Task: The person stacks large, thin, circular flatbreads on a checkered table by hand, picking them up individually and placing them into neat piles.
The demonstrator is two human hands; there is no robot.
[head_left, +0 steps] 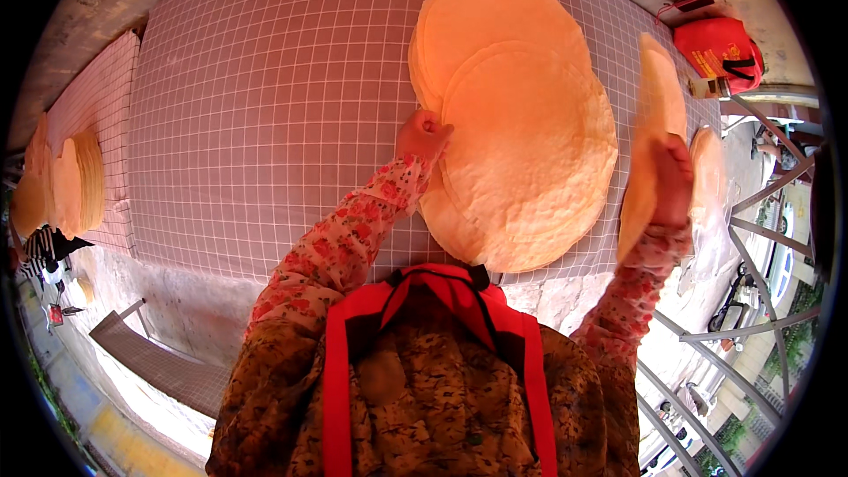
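Observation:
Two overlapping piles of thin, round, tan sheets that look like flatbreads (pixel 521 150) lie on the table in front of me. The nearer pile's top sheet has a bumpy surface. At its left edge is my left hand (pixel 424 135), fingers curled closed; whether a sheet is pinched between them is hidden. My right hand (pixel 672 181) is over at the right, closed with bent fingers and slightly smeared. It overlaps more tan sheets (pixel 662 84) along the table's right side, seen at a slant. What it grips, if anything, does not show clearly.
A grey checked cloth (pixel 265 106) covers the table. More round sheets (pixel 78 181) are stacked far left, and others (pixel 707 168) at the right edge. A red bag (pixel 720 49) and a small jar (pixel 709 87) stand back right, near metal bars (pixel 768 265).

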